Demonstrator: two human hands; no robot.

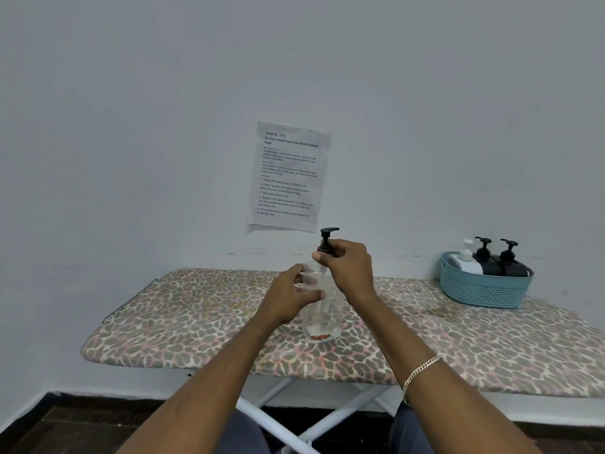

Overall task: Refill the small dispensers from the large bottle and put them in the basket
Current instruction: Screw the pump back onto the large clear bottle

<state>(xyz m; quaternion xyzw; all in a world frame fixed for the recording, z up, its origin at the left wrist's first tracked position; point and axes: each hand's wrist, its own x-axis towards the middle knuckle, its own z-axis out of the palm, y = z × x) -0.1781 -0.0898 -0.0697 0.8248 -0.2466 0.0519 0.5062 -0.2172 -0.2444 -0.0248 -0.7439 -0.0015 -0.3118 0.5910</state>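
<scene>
A pale wall fills most of the view, with a printed sheet taped to it; below it runs an ironing board in a leopard-print cover that serves as the work surface, standing on white crossed legs. At the board's far right end sits a blue basket, already holding three small dispensers: a white one and two black ones side by side. Near the middle of the board stands a large clear bottle, upright and nearly empty, with only a little reddish residue showing at its base. The left hand is wrapped around the bottle's upper body, fingers curled and closed on it to steady it. The right hand is above it, its thumb and fingers pinched on the collar of the black pump head, which stands on the bottle's neck; whether the collar is being tightened or loosened cannot be told. With all three small dispensers in the basket, the work looks close to finished, and this seems to be the capping of the large bottle. The risks are modest: a light, almost empty bottle on a padded, slightly yielding cover could tip if the twisting hand pulls sideways while the steadying grip slackens, and a collar started crooked could cross-thread and leave the pump loose or leaking.
</scene>
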